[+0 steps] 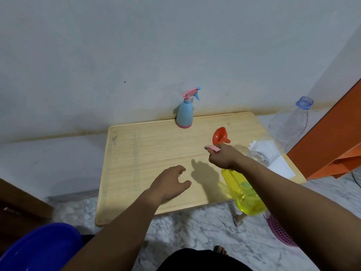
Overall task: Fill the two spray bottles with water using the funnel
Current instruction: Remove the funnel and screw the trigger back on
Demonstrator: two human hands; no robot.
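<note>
A blue spray bottle (185,112) with a pink and blue trigger head stands upright at the far edge of the low wooden table (148,153). My right hand (222,156) grips the pink spray head of a yellow spray bottle (244,194), which hangs above the table's near right edge. An orange funnel (219,136) lies on its side on the table just beyond that hand. My left hand (172,182) hovers over the table's near middle, fingers loosely curled, holding nothing.
A large clear plastic bottle (289,126) without a cap leans at the table's right side, over white paper (281,163). An orange cabinet (332,137) stands to the right. A blue basin (39,249) sits at bottom left, a pink basket (279,231) on the marble floor.
</note>
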